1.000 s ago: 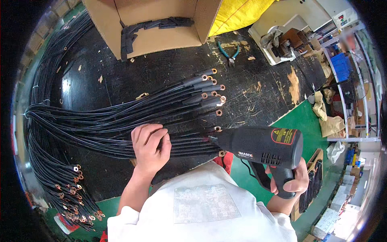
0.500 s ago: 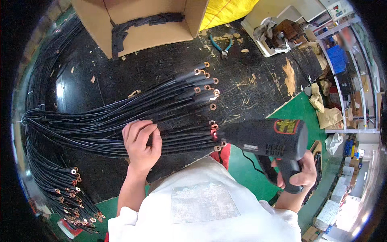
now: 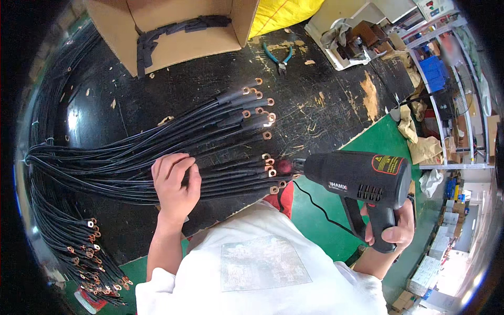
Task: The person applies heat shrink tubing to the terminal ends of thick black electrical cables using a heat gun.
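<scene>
A bundle of black cables (image 3: 113, 165) lies across the dark tabletop, their ends fitted with copper ring lugs (image 3: 267, 135). My left hand (image 3: 177, 184) is curled over the nearer cables, thumb and fingers closed on them; exactly which strands it grips is hidden. In my right hand (image 3: 397, 229) is a black heat gun (image 3: 336, 170), held by its handle. Its nozzle points left, a short way from the nearer lugs, with a reddish glow at the tip. Black sleeves cover several cable ends just behind the lugs.
An open cardboard box (image 3: 191, 46) with flat black pieces stands at the back, beside a yellow bag (image 3: 283, 14). Teal-handled pliers (image 3: 281, 62) and a white tray (image 3: 344, 60) lie to the right. More lugged cables (image 3: 92, 257) hang at the left. The gun's cord (image 3: 320, 209) trails below it.
The heat gun has drawn back to the right, opening a gap between nozzle and lugs, and has turned slightly. My left hand stays on the cables. The whole view has shifted a little.
</scene>
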Demonstrator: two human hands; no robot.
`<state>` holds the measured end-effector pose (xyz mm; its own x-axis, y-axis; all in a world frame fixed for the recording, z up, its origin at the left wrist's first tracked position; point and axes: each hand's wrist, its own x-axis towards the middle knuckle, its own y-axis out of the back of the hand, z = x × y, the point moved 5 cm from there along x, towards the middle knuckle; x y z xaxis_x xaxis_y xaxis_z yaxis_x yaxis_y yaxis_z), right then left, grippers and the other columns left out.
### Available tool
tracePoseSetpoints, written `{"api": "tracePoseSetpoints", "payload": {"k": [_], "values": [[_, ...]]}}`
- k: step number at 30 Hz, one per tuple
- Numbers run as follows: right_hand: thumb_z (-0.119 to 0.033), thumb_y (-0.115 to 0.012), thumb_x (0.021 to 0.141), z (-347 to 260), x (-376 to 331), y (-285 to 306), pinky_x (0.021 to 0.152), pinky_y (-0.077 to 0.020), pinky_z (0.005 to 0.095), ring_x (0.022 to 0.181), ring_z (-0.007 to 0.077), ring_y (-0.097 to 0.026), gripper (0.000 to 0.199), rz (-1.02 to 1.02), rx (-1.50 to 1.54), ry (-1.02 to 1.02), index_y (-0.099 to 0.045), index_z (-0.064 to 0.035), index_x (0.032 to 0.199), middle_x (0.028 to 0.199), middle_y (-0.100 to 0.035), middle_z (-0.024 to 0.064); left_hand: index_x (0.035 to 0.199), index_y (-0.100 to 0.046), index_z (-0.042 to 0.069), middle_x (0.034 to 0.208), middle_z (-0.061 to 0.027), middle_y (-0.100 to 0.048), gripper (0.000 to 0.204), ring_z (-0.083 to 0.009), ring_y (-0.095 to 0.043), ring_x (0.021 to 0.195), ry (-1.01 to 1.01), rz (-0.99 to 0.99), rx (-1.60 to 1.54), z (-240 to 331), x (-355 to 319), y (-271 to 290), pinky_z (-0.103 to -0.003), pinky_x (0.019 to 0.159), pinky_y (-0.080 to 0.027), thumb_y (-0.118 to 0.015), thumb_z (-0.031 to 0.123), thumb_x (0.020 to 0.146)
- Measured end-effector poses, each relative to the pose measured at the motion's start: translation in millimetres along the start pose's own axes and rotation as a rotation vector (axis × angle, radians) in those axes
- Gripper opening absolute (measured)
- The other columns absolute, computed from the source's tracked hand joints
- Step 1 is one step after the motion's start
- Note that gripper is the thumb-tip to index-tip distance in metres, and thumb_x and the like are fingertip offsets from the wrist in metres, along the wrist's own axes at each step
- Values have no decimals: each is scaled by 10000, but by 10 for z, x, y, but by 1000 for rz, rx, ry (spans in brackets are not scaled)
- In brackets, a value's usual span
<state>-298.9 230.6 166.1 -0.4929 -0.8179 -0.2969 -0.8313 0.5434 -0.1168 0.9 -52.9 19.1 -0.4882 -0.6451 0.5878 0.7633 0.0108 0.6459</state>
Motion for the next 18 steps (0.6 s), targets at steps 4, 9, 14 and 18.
{"api": "tracePoseSetpoints", "payload": {"k": [4,9,14,18], "values": [[-191,-813,572,39,110,-60,429,-578,358,562,315,-714,776,-14,4,25,-570,238,1171,1023,-695,328,1053,-705,76,1089,-78,-679,226,-307,-618,1053,-12,-139,80,70,12,-70,-450,953,-442,-754,104,834],[-215,-777,549,109,280,-227,433,-564,351,570,295,-712,781,92,53,82,-590,208,1178,1035,-701,311,1121,-713,59,1127,-85,-670,296,-299,-606,1075,-28,-233,170,119,-16,-137,-468,970,-423,-740,219,873],[-212,-769,551,114,416,-304,440,-568,339,572,287,-711,768,35,23,68,-589,205,1170,1022,-701,291,1025,-736,72,1028,-71,-665,257,-287,-603,988,-12,-281,139,129,-5,-141,-460,924,-423,-751,276,868],[-215,-775,556,98,432,-387,447,-573,340,566,279,-709,756,8,50,52,-599,205,1160,1021,-706,285,926,-746,88,942,-55,-662,207,-272,-605,926,-6,-254,60,85,-31,-148,-451,883,-423,-766,281,854]]}}
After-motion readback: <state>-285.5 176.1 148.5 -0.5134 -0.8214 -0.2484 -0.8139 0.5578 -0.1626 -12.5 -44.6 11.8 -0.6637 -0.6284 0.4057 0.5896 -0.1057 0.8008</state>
